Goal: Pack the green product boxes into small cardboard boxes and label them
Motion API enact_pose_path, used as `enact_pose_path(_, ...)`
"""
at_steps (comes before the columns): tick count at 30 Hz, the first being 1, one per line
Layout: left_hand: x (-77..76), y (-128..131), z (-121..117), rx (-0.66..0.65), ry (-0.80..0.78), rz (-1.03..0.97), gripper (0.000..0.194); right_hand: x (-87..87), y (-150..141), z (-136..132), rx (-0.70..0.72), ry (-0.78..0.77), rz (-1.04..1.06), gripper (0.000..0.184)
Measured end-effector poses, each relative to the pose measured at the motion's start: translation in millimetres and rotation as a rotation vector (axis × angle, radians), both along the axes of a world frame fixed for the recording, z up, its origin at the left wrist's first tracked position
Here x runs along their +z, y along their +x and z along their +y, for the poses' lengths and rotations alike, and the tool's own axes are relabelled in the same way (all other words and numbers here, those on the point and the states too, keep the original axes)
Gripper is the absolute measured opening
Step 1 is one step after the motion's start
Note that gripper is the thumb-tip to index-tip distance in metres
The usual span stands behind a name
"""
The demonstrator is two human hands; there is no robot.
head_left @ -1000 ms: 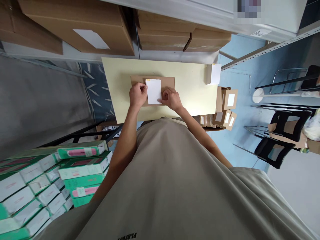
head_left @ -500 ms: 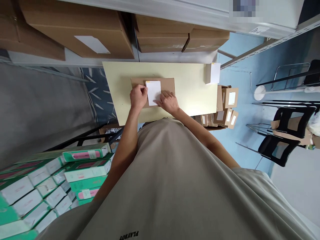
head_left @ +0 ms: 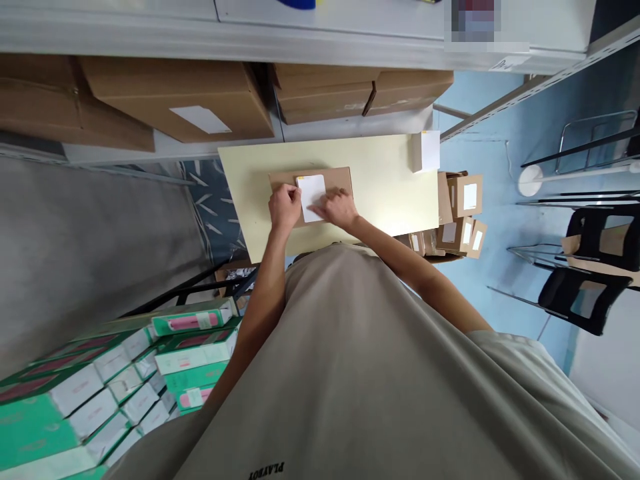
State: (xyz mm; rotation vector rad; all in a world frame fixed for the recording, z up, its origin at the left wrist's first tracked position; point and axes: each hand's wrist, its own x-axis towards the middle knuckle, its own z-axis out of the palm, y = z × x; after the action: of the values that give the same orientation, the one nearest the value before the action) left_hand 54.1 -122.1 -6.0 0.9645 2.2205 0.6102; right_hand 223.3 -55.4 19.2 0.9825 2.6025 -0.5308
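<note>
A white label-like sheet (head_left: 311, 189) with a small yellow mark at its top left corner lies on a flat brown cardboard box (head_left: 340, 177). My left hand (head_left: 285, 205) is closed in a pinch at the sheet's left edge. From the right, my right hand (head_left: 341, 208) rests over the sheet's right edge, one digit stretched across its lower part and the others loosely bent. That digit's tip is blurred. The box sits on a pale yellow tabletop (head_left: 390, 180), close to my body.
A white block or box (head_left: 428, 152) stands at the table's far right corner. Large cartons (head_left: 175, 100) fill the shelf behind. Small labelled boxes (head_left: 463, 193) are piled at the right, black chairs (head_left: 583, 297) beyond. Green-and-white boxes (head_left: 125, 387) are stacked at my left.
The view has shifted, so the whole scene sits slightly lower and to the right. Both hands keep about the same places at the sheet, the right one moving slightly over it.
</note>
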Motion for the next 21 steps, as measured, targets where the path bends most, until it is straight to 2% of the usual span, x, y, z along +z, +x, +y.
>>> enact_pose_path(3,2.7,0.1,0.6,-0.010,-0.015,0.000,0.016,2.6,0.2,-7.0,0.088,-0.040,-0.006,0.081)
enact_pose_path(6,4.3,0.0,1.8,-0.010,-0.035,-0.003,0.016,4.5,-5.0,9.4,-0.050,-0.033,-0.038,0.081)
enact_pose_path(10,6.3,0.4,3.6,0.001,-0.053,0.000,0.014,7.0,-16.5,41.1,-0.280,-0.015,-0.065,0.071)
enact_pose_path(13,8.8,1.1,5.0,0.009,-0.076,0.005,0.014,7.2,-23.4,46.7,-0.320,-0.032,-0.076,0.066)
enact_pose_path(16,11.4,2.0,7.2,0.017,-0.110,0.017,0.015,6.5,-26.5,33.4,-0.225,-0.045,-0.066,0.064)
enact_pose_path(21,14.7,3.0,11.5,0.006,-0.138,0.041,0.015,7.5,-22.8,4.8,0.071,-0.083,0.011,0.058)
